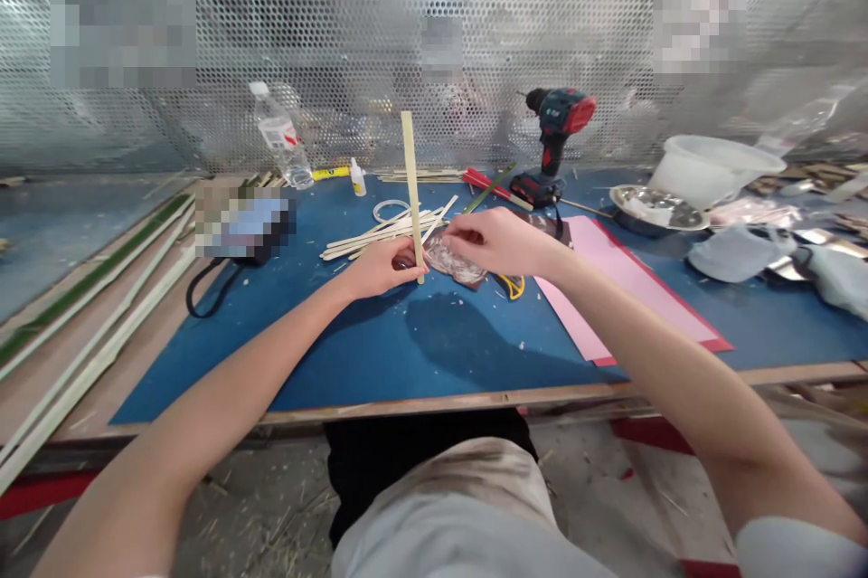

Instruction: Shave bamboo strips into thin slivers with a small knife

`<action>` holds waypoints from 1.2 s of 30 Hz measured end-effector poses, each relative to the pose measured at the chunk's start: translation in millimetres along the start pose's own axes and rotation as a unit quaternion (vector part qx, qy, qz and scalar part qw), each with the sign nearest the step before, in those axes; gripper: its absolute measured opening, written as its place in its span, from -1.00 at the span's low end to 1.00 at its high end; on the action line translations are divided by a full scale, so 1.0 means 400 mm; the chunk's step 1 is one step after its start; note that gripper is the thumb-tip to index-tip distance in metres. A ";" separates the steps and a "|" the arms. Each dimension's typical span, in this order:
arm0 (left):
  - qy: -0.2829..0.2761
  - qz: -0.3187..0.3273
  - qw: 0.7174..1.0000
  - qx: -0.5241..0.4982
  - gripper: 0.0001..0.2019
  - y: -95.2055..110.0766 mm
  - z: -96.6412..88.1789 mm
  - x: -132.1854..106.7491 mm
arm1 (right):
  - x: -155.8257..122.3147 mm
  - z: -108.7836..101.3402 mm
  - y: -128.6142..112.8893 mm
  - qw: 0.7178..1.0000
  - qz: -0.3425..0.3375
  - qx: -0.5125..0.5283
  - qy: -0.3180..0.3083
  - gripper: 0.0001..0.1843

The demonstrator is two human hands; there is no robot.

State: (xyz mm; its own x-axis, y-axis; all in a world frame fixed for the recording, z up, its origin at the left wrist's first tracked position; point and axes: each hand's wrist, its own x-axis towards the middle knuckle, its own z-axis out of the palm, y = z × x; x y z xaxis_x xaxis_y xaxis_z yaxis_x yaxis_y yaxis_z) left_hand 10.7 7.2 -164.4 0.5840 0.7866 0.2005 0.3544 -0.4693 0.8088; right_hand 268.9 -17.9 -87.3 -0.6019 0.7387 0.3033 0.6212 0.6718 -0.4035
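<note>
Bamboo strip (410, 184) stands near-upright in left hand (382, 269), fingers curled round its lower end, long axis pointing away from the body. Right hand (486, 241) sits just beside it, half-closed over crumpled plastic (448, 260); hold unclear.

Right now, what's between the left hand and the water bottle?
In the head view, a bundle of pale wooden strips lies between the left hand and the water bottle, on the blue mat.
</note>
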 end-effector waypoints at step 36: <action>-0.004 -0.023 1.000 -0.008 -0.77 0.018 0.007 -0.008 | -0.008 0.215 0.069 0.982 0.061 0.113 0.139 -0.81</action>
State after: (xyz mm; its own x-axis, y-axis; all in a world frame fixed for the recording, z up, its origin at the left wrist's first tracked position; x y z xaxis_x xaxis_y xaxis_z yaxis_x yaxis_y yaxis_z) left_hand 13.4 0.1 -160.6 0.5721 0.8047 0.1583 0.3699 -0.4255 0.8259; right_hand 244.8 -6.4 -173.6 -0.3495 0.8209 0.4516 0.5338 0.5705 -0.6241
